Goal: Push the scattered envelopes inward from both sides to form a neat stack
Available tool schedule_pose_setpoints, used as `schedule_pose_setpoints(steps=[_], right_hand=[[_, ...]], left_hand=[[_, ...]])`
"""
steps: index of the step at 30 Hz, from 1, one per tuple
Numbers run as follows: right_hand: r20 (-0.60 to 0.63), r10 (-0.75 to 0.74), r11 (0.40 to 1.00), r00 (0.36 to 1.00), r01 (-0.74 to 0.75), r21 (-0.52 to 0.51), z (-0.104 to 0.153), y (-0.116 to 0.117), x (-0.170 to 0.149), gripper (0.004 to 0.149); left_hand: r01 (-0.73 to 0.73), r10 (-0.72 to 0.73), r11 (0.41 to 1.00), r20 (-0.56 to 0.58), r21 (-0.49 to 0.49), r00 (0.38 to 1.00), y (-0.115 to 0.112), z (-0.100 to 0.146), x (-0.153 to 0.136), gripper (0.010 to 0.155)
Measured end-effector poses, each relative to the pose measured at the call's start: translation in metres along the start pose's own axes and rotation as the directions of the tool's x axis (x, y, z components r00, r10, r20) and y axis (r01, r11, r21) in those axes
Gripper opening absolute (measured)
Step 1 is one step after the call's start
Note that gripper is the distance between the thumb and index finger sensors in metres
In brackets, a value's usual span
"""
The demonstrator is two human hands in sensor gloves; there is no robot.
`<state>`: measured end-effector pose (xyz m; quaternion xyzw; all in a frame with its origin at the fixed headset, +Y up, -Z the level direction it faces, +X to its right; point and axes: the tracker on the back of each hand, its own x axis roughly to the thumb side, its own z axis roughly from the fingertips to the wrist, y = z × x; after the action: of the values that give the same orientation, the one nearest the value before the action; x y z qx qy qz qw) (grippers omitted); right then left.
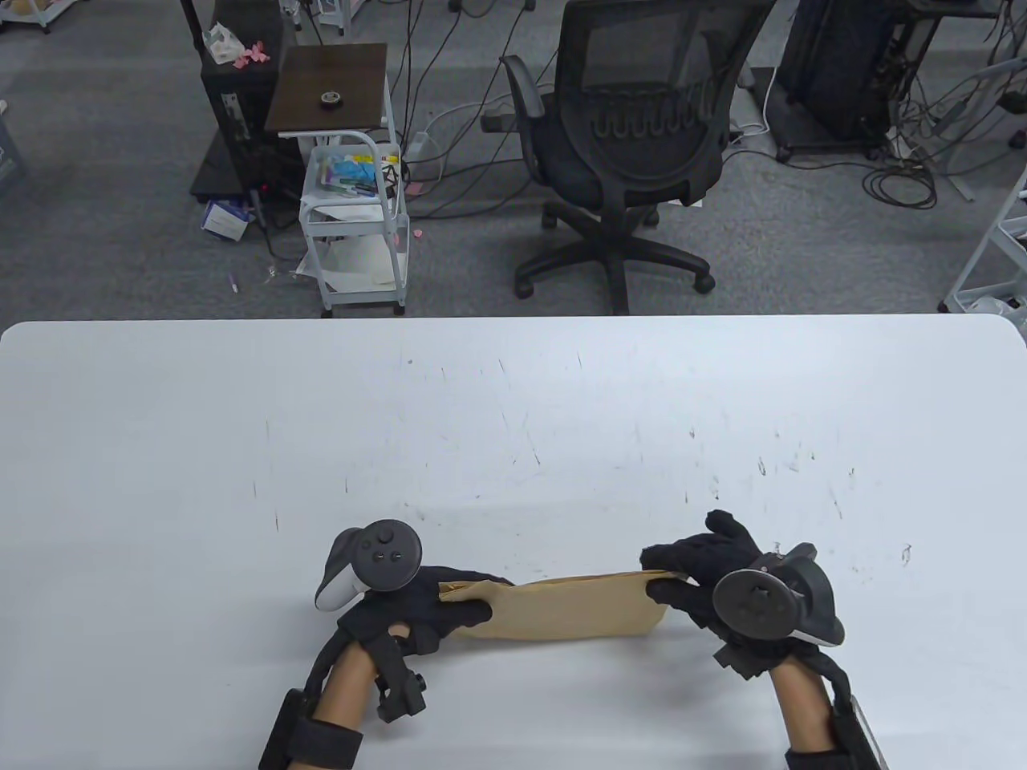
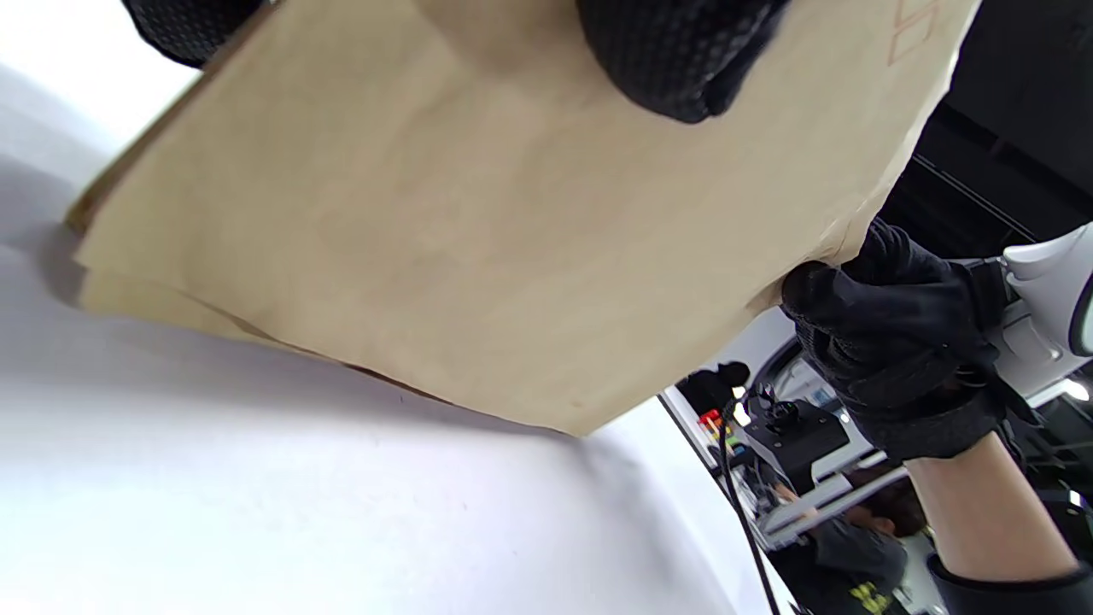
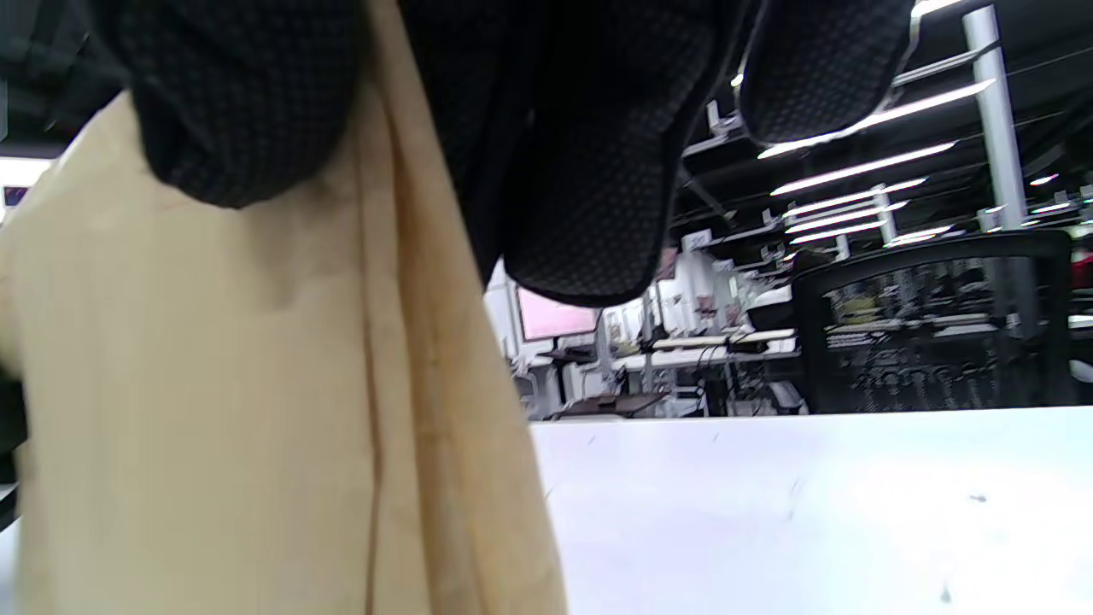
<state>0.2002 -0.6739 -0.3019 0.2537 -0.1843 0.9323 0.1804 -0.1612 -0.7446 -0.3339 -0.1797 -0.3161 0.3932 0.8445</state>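
A stack of tan envelopes (image 1: 574, 608) stands on its long edge near the front of the white table (image 1: 513, 417), tilted toward me. My left hand (image 1: 449, 605) grips its left end, thumb on the near face. My right hand (image 1: 682, 577) grips its right end, thumb in front and fingers behind. The left wrist view shows the envelopes (image 2: 478, 222) with their lower edge just above the table, and my right hand (image 2: 888, 325) at the far end. The right wrist view shows the envelopes (image 3: 213, 401) held between my gloved fingers (image 3: 589, 171).
Beyond the table's far edge stand a black office chair (image 1: 634, 136) and a white trolley (image 1: 353, 216) with a dark top. Cables lie on the grey floor.
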Motion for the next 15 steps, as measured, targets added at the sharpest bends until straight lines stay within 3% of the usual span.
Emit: schedule_pose_setpoints(steps=[4, 8, 10, 11, 12, 13, 15], right_hand=[[-0.076, -0.151, 0.988, 0.986, 0.148, -0.047, 0.002, 0.006, -0.01, 0.046], [-0.182, -0.316, 0.948, 0.931, 0.306, -0.084, 0.003, 0.014, -0.03, 0.063], [-0.21, -0.38, 0.915, 0.901, 0.399, 0.054, 0.004, 0.021, -0.04, 0.081], [-0.256, -0.423, 0.857, 0.869, 0.476, 0.199, 0.005, 0.029, -0.045, 0.096], [-0.279, -0.441, 0.824, 0.853, 0.508, 0.251, 0.006, 0.033, -0.048, 0.105], [-0.33, -0.48, 0.747, 0.813, 0.576, 0.331, 0.009, 0.042, -0.051, 0.111], [-0.336, -0.493, 0.732, 0.802, 0.592, 0.337, 0.011, 0.057, -0.051, 0.116]], left_hand=[[0.009, -0.008, 0.999, -0.01, 0.039, 1.0, 0.001, 0.001, -0.002, 0.046], [0.008, -0.006, 0.997, -0.027, 0.075, 1.0, 0.003, 0.003, -0.006, 0.045], [0.005, -0.002, 0.994, -0.029, 0.111, 1.0, 0.004, 0.006, -0.009, 0.045], [0.004, -0.001, 0.992, -0.029, 0.123, 1.0, 0.006, 0.008, -0.011, 0.045], [0.003, 0.001, 0.992, -0.027, 0.126, 1.0, 0.007, 0.009, -0.012, 0.044], [0.012, -0.007, 0.989, -0.032, 0.144, 0.999, 0.007, 0.01, -0.013, 0.044], [0.025, -0.023, 0.99, -0.021, 0.136, 1.0, 0.007, 0.009, -0.012, 0.044]])
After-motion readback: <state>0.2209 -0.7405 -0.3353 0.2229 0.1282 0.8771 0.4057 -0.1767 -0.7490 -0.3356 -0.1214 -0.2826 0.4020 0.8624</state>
